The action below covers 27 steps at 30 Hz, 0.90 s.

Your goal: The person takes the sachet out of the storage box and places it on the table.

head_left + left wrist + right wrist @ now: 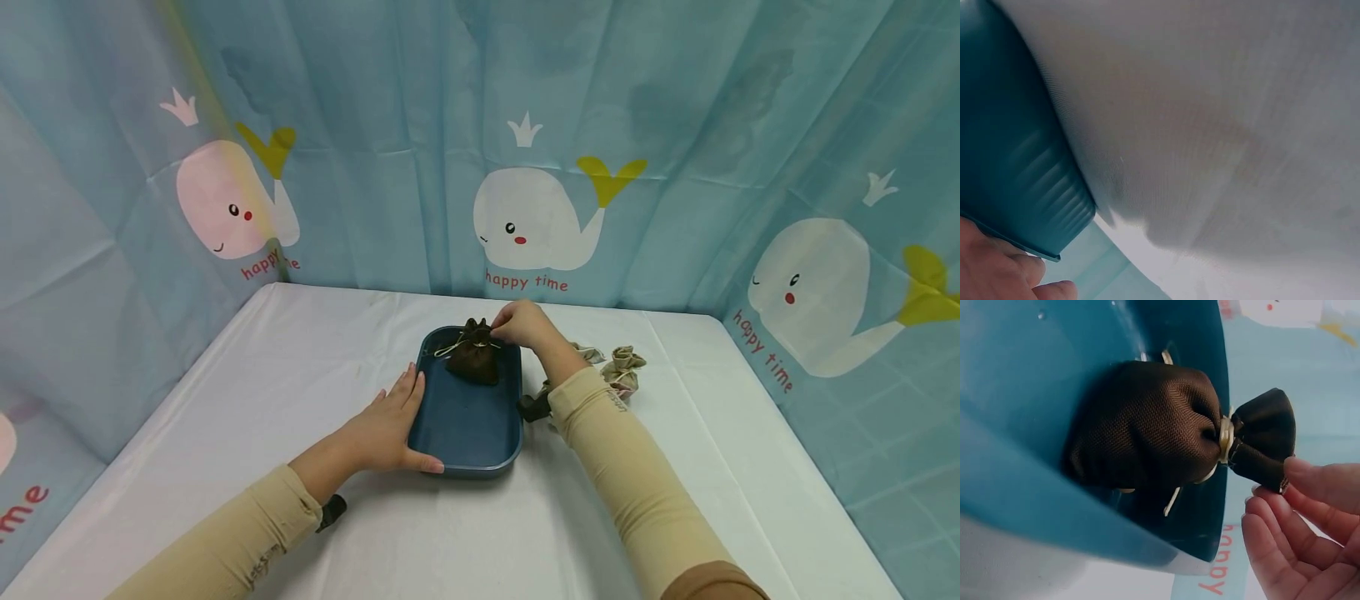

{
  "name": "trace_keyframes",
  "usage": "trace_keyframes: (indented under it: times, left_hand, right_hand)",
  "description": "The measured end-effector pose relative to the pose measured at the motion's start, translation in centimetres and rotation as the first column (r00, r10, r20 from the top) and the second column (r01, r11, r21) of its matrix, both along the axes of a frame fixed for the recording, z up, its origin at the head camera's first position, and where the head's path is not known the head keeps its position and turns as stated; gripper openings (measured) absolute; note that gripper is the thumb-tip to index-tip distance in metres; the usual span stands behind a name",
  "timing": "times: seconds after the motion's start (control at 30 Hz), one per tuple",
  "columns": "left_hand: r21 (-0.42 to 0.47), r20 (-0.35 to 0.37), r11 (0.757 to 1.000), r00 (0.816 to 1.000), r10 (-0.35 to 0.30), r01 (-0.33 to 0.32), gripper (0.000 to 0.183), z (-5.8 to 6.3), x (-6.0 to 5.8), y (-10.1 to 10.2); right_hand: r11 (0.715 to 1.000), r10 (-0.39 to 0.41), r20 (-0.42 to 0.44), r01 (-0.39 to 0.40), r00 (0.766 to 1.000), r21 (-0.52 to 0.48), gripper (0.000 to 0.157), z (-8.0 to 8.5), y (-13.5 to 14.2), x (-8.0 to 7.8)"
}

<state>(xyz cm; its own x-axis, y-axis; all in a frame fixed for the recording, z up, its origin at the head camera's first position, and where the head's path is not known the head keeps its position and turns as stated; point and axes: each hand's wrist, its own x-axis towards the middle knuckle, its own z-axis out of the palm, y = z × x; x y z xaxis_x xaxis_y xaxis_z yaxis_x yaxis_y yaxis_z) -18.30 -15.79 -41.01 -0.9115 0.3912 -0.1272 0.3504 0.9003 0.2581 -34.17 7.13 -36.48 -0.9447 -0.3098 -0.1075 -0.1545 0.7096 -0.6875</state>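
Observation:
A dark brown drawstring pouch [474, 363] lies inside the far end of a blue rectangular tray [468, 469], its gathered top leaning on the far rim. With thumb and fingertips, my right hand [522, 323] pinches the ruffled edge of that top. The right wrist view shows the pouch [1147, 428] with a pale cord tied round its neck, and the right hand [1310, 525] at the cloth's edge. Against the tray's left side rests my left hand [387, 427], fingers straight along the rim and thumb by the near corner. In its wrist view the left fingers [997, 269] touch the rim.
Right of the tray, partly behind the right forearm, lie several beige cloth pouches [622, 369]. A white cloth [360, 533] covers the table. Blue curtains [360, 217] with whale prints hang behind and at both sides. Small black items [331, 512] show by each wrist.

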Motion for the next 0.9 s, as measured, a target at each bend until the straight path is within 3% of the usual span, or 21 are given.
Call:
trace_keyframes:
  times: [0.47, 0.7, 0.9]
  left_hand:
    - [-0.012, 0.005, 1.0, 1.0, 0.001, -0.001, 0.136, 0.3, 0.0, 0.1]
    - [-0.015, 0.0, 1.0, 1.0, 0.008, -0.008, 0.137, 0.2, 0.1, 0.1]
    - [-0.014, -0.006, 1.0, 1.0, 0.018, -0.018, 0.137, 0.1, 0.0, 0.1]
  right_hand:
    - [0.989, 0.076, -0.03, -0.071, 0.997, 0.13, 0.009, 0.2, -0.7, 0.3]
    - [0.995, 0.037, -0.08, -0.029, 0.996, 0.095, 0.011, 0.6, -0.8, 0.6]
    - [0.998, 0.023, -0.102, -0.018, 0.995, 0.052, 0.012, 2.1, -0.5, 1.2]
